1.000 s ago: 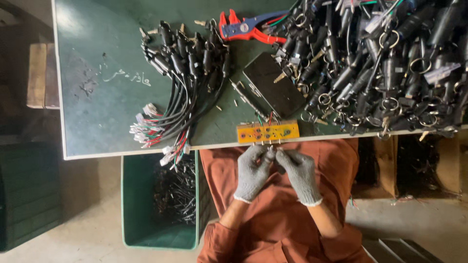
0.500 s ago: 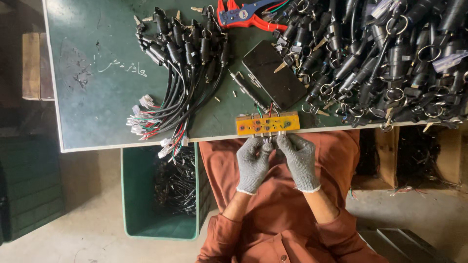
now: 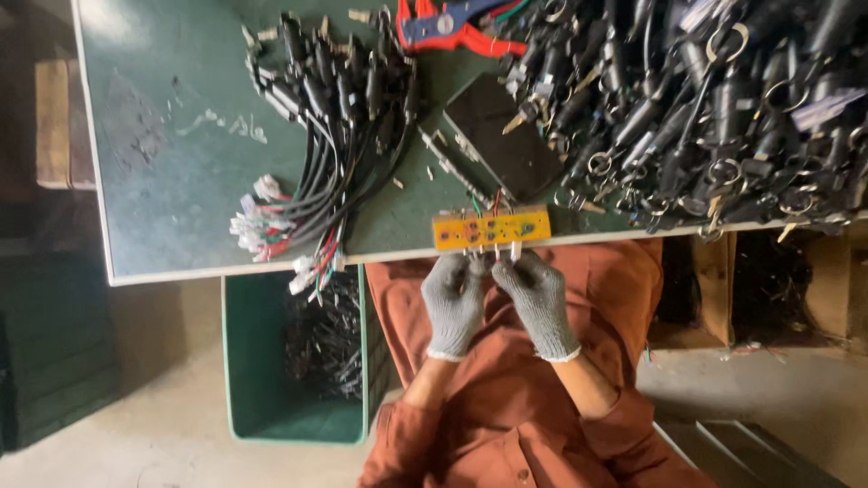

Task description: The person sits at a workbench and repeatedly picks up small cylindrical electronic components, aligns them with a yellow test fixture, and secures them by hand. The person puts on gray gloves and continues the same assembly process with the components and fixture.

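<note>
Head view: looking straight down on a person seated at the near edge of a green table
Landmark: orange jig block lying on the table edge; all places given from it
Left hand: grey knit glove, just below the block, fingers curled up toward its near side; seems to pinch small wire ends, exact hold too small to tell
Right hand: gloved, beside the left, fingertips meeting it under the block; likewise closed on something fine, cannot tell what
Thin wires: red and green strands rise from the block's far side
Change: over the last second both hands have come up from the lap and now touch the block's near edge; block itself unmoved
Reading: looks like wire ends being seated into the block
Green bin: below-left of the block, under the table, holding dark cable
Cable bundle: left and beyond the block, white plugs at near ends
Dark flat plate: just beyond the block
Connector pile: beyond-right
Red-handled stripper: farthest, at the far edge
</note>
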`<move>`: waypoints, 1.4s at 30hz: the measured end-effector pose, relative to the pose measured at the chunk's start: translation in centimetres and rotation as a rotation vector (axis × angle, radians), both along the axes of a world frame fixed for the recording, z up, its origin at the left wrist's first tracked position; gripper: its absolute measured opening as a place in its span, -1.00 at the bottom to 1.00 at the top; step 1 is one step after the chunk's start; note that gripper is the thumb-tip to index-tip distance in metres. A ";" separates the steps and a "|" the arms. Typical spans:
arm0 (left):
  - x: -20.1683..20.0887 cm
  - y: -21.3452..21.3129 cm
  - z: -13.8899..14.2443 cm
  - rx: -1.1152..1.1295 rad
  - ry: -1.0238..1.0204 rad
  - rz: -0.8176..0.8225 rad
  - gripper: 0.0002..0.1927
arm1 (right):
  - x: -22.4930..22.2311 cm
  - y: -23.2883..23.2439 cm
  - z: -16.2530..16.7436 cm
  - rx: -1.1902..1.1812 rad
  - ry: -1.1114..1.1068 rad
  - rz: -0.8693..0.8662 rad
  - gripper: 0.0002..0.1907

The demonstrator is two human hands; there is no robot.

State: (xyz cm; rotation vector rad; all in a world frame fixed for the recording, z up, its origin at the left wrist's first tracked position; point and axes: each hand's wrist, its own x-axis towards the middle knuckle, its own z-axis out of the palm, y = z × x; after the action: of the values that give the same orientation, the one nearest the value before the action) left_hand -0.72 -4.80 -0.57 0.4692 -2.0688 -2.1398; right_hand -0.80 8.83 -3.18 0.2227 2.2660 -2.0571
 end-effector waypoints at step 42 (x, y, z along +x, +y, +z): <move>0.1 -1.9 -0.5 -0.113 -0.067 -0.033 -0.83 | -0.5 -1.1 -0.4 0.094 -0.073 0.044 -0.88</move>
State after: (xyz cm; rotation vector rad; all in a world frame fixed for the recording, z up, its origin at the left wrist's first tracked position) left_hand -0.67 -6.73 -1.11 0.5030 -2.2346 -2.0373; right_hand -1.28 7.75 -3.54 0.2475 2.3052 -1.8914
